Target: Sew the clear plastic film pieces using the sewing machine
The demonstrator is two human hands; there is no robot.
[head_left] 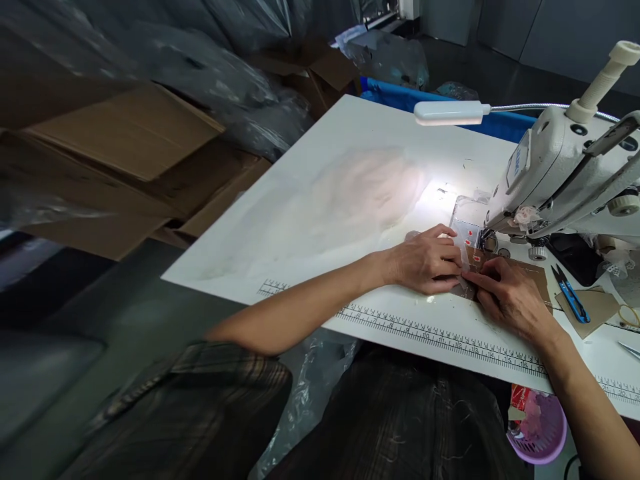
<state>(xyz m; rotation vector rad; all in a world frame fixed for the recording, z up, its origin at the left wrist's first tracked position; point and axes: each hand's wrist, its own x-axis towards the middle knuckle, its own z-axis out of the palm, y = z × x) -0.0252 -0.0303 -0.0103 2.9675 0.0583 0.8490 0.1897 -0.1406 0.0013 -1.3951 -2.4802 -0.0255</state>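
Observation:
On the white sewing table, my left hand rests with fingers curled, its fingertips pressing a small pale strip of material against a brown card piece. My right hand lies on the same brown piece, fingers pinched together against the strip right beside the left fingertips. Both hands sit just in front of the needle area of the white sewing machine. What the fingertips pinch is too small to make out fully.
A gooseneck lamp lights the needle plate. Blue thread snips and another brown card piece lie to the right. A printed ruler runs along the table's front edge. Cardboard boxes and plastic bags stand left; a purple basket sits below.

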